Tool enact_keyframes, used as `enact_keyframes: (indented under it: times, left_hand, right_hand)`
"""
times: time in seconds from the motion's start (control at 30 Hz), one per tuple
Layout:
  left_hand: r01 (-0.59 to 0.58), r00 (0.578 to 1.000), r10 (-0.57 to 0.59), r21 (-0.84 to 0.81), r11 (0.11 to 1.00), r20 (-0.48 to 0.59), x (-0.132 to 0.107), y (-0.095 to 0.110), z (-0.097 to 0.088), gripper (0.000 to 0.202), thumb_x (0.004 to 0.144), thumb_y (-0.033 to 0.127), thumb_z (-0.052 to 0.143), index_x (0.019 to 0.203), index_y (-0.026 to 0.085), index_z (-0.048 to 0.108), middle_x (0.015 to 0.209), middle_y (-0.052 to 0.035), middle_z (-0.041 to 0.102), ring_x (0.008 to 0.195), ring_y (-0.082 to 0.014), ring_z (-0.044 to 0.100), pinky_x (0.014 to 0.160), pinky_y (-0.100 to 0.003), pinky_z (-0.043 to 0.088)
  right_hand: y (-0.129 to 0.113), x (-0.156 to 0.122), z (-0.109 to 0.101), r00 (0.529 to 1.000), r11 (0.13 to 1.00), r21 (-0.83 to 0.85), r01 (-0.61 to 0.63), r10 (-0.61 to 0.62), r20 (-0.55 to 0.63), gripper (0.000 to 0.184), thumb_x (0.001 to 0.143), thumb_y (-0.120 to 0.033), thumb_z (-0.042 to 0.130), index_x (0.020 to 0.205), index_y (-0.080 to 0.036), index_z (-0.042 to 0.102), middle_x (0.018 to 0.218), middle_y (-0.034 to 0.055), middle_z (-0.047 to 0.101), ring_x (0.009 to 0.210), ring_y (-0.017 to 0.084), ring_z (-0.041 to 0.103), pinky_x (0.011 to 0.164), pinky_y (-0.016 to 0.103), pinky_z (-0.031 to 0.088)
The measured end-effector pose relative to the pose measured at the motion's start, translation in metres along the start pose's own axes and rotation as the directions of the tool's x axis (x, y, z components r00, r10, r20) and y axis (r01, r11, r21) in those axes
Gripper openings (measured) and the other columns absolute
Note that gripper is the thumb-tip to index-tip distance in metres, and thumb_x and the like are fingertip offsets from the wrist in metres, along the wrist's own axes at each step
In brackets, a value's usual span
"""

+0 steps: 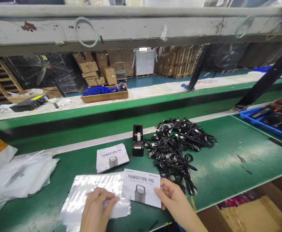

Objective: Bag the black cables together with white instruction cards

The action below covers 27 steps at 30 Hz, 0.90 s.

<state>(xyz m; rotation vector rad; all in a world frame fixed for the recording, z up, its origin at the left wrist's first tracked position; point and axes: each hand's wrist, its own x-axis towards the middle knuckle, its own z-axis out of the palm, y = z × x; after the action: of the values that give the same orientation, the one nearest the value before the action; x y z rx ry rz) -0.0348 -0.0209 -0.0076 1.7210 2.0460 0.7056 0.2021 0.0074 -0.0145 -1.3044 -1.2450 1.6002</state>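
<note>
My right hand [173, 195] pinches the right edge of a white "Thunder Trail Pro" booklet [141, 187], holding it over the green bench. My left hand [97, 206] rests with curled fingers on a clear plastic bag [83, 190] lying flat, pinching its right end next to the booklet. A small stack of the same booklets [110, 157] lies just behind. A black tape dispenser [138, 140] stands beside that stack, and a heap of black cables [177, 148] spreads to its right.
More clear plastic bags [20, 175] are piled at the left. A blue tray [269, 120] of dark parts sits at the far right. Open cardboard boxes [257, 214] stand below the bench's near edge. A wooden tray [104, 93] with blue parts sits on the far bench.
</note>
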Motion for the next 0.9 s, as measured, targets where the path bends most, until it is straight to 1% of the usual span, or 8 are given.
enact_keyframes:
  times: [0.13, 0.3, 0.47, 0.63, 0.7, 0.8, 0.83, 0.9]
  left_hand:
    - [0.003, 1.0, -0.003, 0.016, 1.0, -0.029, -0.001, 0.0, 0.001, 0.029, 0.069, 0.053, 0.055, 0.065, 0.026, 0.064, 0.077, -0.0027, 0.057, 0.079, -0.0247, 0.049, 0.074, -0.038, 0.037]
    - [-0.02, 1.0, 0.019, -0.013, 1.0, -0.023, -0.003, 0.004, -0.002, 0.031, 0.076, 0.05, 0.046, 0.064, 0.027, 0.063, 0.075, -0.0021, 0.056, 0.078, -0.0242, 0.049, 0.074, -0.038, 0.037]
    - [-0.04, 0.998, 0.037, -0.041, 0.998, -0.057, -0.007, 0.003, -0.002, 0.03, 0.078, 0.047, 0.045, 0.067, 0.026, 0.063, 0.077, -0.0017, 0.057, 0.08, -0.0229, 0.051, 0.075, -0.035, 0.037]
    - [-0.082, 0.991, 0.082, -0.001, 0.997, -0.109, -0.013, -0.003, 0.005, 0.028, 0.079, 0.045, 0.045, 0.07, 0.025, 0.062, 0.079, -0.0013, 0.057, 0.08, -0.0221, 0.052, 0.077, -0.035, 0.037]
    - [-0.105, 0.984, 0.102, -0.009, 0.994, -0.144, -0.015, -0.006, 0.008, 0.026, 0.08, 0.045, 0.044, 0.077, 0.026, 0.062, 0.081, -0.0013, 0.059, 0.082, -0.0222, 0.053, 0.077, -0.034, 0.037]
    - [-0.155, 0.97, 0.146, -0.031, 0.987, -0.194, -0.017, -0.01, 0.013, 0.024, 0.081, 0.044, 0.045, 0.087, 0.027, 0.06, 0.082, -0.0009, 0.061, 0.081, -0.0219, 0.054, 0.074, -0.033, 0.039]
    - [-0.176, 0.965, 0.165, -0.035, 0.984, -0.204, -0.017, -0.012, 0.014, 0.023, 0.08, 0.044, 0.045, 0.087, 0.027, 0.06, 0.081, -0.0009, 0.061, 0.081, -0.0219, 0.054, 0.073, -0.033, 0.039]
    - [-0.221, 0.955, 0.209, -0.037, 0.975, -0.209, -0.017, -0.015, 0.016, 0.023, 0.08, 0.046, 0.047, 0.083, 0.027, 0.06, 0.08, -0.0008, 0.061, 0.08, -0.0218, 0.054, 0.073, -0.033, 0.039]
  right_hand:
    - [0.002, 0.0, 0.003, 1.0, 1.0, 0.012, -0.002, 0.002, -0.001, 0.027, 0.076, -0.041, 0.056, 0.074, -0.015, 0.048, 0.056, -0.0053, 0.046, 0.046, 0.006, 0.041, 0.042, 0.018, 0.036]
    - [0.003, -0.002, 0.006, 1.0, 0.999, 0.052, 0.004, -0.003, -0.011, 0.029, 0.075, -0.042, 0.057, 0.073, -0.015, 0.048, 0.055, -0.0056, 0.046, 0.044, 0.006, 0.04, 0.041, 0.017, 0.036]
    - [0.004, -0.001, 0.017, 0.999, 0.996, 0.091, 0.008, -0.004, -0.048, 0.031, 0.076, -0.046, 0.055, 0.075, -0.015, 0.049, 0.055, -0.0046, 0.049, 0.043, 0.006, 0.043, 0.041, 0.018, 0.038]
    - [0.008, -0.008, 0.025, 0.996, 0.999, 0.032, -0.035, 0.037, -0.087, 0.03, 0.073, -0.043, 0.058, 0.069, -0.016, 0.047, 0.051, -0.0066, 0.046, 0.04, 0.005, 0.043, 0.039, 0.017, 0.038]
    - [0.01, -0.012, 0.024, 0.996, 0.997, 0.017, -0.073, 0.073, -0.06, 0.03, 0.072, -0.043, 0.058, 0.068, -0.016, 0.045, 0.048, -0.0071, 0.046, 0.037, 0.005, 0.044, 0.036, 0.015, 0.036]
    - [0.011, -0.017, 0.023, 0.981, 0.981, 0.027, -0.191, 0.189, 0.048, 0.031, 0.071, -0.045, 0.057, 0.07, -0.016, 0.045, 0.045, -0.0049, 0.052, 0.034, 0.007, 0.048, 0.032, 0.015, 0.036]
    - [0.01, -0.017, 0.023, 0.972, 0.974, 0.029, -0.224, 0.222, 0.077, 0.031, 0.07, -0.045, 0.056, 0.071, -0.015, 0.046, 0.044, -0.004, 0.054, 0.034, 0.008, 0.049, 0.032, 0.015, 0.036]
    - [0.007, -0.014, 0.023, 0.964, 0.966, 0.03, -0.255, 0.251, 0.089, 0.03, 0.07, -0.043, 0.055, 0.07, -0.014, 0.047, 0.042, -0.0039, 0.054, 0.034, 0.008, 0.05, 0.031, 0.015, 0.038]
